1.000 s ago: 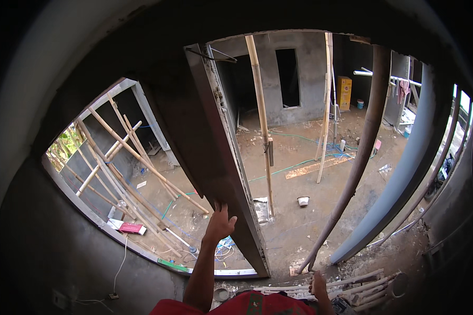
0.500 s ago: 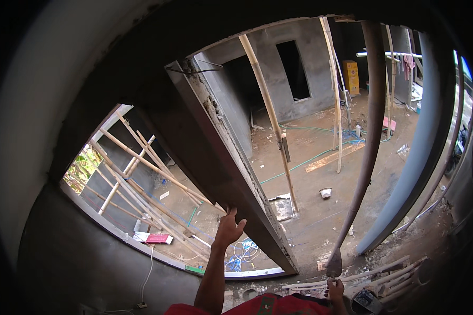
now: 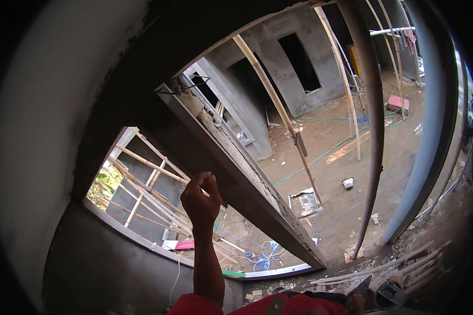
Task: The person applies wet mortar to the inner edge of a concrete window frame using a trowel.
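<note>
At my remote end, I see the post (image 3: 242, 184) slanting from upper left to lower right, the left hand (image 3: 201, 205) nearer, its curled fingers before the post's left edge; I can't tell if they touch or grip anything. Lower right of the post's foot, the right hand (image 3: 357, 303) grasps a pointed trowel (image 3: 361, 286). The post's flat face looks smooth, its right side crumbly.

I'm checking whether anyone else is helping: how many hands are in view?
2: the left hand, raised in front of the dark column's left edge, and the right hand, holding a trowel near the lower edge. Others may be hidden.
</note>
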The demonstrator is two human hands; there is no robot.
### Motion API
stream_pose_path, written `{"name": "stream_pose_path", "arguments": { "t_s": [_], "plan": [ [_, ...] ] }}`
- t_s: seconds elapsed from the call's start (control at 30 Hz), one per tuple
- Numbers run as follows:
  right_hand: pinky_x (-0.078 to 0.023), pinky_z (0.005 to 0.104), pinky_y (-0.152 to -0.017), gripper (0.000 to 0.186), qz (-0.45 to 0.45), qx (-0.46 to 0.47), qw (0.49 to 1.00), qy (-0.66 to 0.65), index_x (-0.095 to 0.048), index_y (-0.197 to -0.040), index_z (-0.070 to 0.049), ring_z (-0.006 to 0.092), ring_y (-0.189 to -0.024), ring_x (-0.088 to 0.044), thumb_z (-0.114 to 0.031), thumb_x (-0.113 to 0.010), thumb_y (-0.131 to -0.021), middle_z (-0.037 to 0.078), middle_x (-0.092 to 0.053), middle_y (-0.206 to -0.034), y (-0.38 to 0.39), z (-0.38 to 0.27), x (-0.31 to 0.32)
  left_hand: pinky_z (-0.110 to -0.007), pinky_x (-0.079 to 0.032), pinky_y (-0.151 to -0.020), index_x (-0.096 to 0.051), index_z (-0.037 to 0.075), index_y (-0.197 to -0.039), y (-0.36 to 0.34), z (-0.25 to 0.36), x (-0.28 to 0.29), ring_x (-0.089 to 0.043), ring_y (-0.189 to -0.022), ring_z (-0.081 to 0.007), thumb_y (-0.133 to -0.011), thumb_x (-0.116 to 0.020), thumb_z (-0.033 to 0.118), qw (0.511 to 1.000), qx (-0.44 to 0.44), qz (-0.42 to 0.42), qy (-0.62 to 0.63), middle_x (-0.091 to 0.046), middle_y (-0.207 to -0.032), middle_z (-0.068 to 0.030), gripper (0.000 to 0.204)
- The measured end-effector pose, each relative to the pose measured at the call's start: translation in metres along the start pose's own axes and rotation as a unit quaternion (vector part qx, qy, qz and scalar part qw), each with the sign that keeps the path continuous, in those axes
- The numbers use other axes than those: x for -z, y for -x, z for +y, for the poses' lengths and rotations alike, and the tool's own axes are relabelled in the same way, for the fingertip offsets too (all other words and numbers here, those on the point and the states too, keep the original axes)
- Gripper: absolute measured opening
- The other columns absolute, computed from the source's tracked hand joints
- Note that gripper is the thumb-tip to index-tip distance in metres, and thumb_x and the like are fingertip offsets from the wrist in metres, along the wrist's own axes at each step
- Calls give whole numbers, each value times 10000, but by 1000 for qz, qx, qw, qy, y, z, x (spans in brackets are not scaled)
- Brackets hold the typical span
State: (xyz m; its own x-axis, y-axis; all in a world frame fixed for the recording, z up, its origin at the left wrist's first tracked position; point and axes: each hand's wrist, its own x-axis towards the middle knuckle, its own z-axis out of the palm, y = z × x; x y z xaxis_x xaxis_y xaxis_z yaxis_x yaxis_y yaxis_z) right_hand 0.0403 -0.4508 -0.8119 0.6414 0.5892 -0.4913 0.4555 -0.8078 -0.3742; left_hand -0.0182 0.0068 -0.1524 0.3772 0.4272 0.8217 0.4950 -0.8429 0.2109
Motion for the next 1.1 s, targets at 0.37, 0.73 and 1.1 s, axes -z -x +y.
{"name": "stream_pose_path", "arguments": {
  "t_s": [0.37,0.73,1.1],
  "plan": [
    [-548,424,-712,294,52,10,997,48,-598,-935,-112,332,-836,-675,-300,-678,-724,143,-650,-888,10,43,-65,-376,-515,-664,-708,60,-891,-119,61,33,-672,-749,-321,-854,-650,154,968,-173,52,-172,-692,-811,-129,116],
    [-540,453,-725,286,-66,-113,979,-153,-667,-1007,-133,345,-891,-681,-349,-552,-859,142,-692,-984,12,19,-12,-217,-375,-567,-697,66,-1065,10,114,-9,-455,-607,-35,-935,-620,182,961,-119,-237,74,-657,-794,-4,190],
    [-500,435,-770,459,242,-491,666,-507,-628,-1058,32,332,-846,-662,-303,-694,-751,210,-672,-979,125,37,35,-396,-534,-758,-597,13,-1217,353,-72,-139,-701,-850,-290,-907,-578,436,563,8,-824,-59,-704,-919,-208,525]
  ]
}}
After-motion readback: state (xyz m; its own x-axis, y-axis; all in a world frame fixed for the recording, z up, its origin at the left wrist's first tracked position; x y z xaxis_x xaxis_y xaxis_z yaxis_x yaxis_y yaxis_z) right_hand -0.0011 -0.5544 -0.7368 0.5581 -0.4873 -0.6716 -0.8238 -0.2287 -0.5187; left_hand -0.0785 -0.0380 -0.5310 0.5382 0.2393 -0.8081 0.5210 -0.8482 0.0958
